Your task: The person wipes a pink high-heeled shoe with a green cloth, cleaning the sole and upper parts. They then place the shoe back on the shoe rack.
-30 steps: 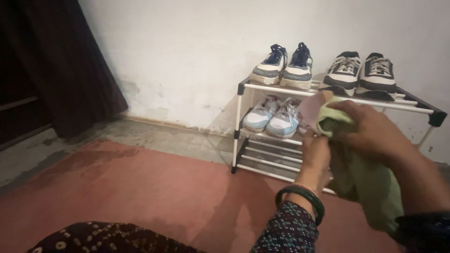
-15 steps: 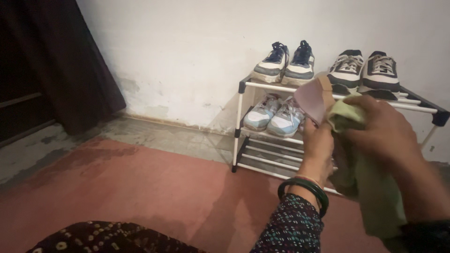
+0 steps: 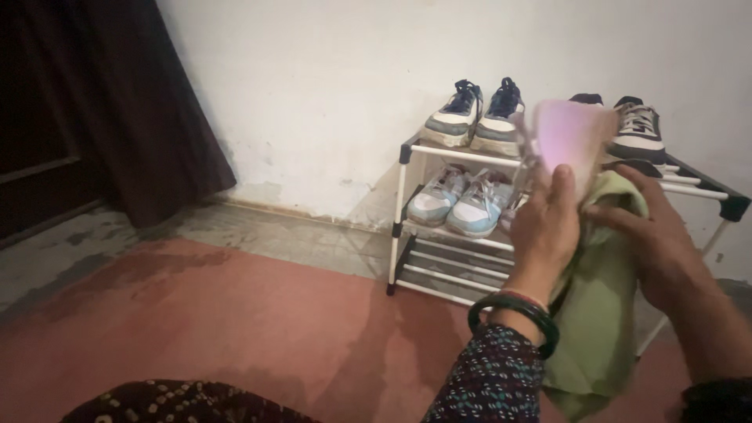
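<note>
Gripping a blurred pink shoe [image 3: 576, 133] in the left hand [image 3: 548, 231], the person is pressing a green cloth [image 3: 599, 313] against it with the right hand [image 3: 662, 235], before the rack [image 3: 462, 235]

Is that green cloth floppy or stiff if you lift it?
Probably floppy: the green cloth hangs in soft folds below the right hand and bunches against the pink shoe held by the left hand. It looks thin, so likely light. It seems unlikely to slip or break.
</note>
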